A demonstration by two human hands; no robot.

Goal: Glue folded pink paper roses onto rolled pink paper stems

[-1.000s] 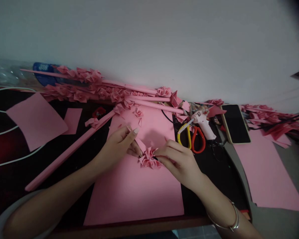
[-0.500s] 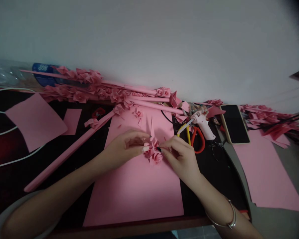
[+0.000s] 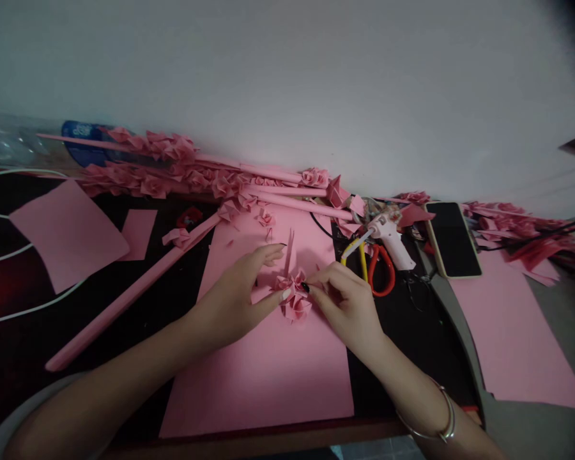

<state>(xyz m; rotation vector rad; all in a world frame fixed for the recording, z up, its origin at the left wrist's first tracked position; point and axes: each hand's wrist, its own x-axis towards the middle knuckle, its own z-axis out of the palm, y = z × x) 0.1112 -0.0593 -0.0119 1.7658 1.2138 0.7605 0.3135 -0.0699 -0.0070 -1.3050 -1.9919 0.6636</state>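
A cluster of folded pink paper flowers (image 3: 297, 308) sits over a large pink sheet (image 3: 268, 383), with a thin pointed pink piece (image 3: 290, 250) rising behind it. My right hand (image 3: 347, 303) pinches the cluster's right side between thumb and index finger. From the left, my left hand (image 3: 242, 294) has its thumb tip against the cluster, while its fingers are spread apart from the thumb. One small pink flower (image 3: 265, 218) lies on the sheet beyond my hands.
Behind are pink flower stems (image 3: 278, 174) and a blue-labelled bottle (image 3: 84, 144). A rolled paper tube (image 3: 119, 303) lies left. Rightward are a glue gun (image 3: 391, 239), red-handled tool (image 3: 382, 271), phone (image 3: 454, 241) and pink sheets (image 3: 517, 338). White cables (image 3: 43, 305) cross the left.
My left fingers have opened away from the thumb, and the left hand has shifted slightly left and down. The flower cluster has turned a little. My right hand keeps its pinch.
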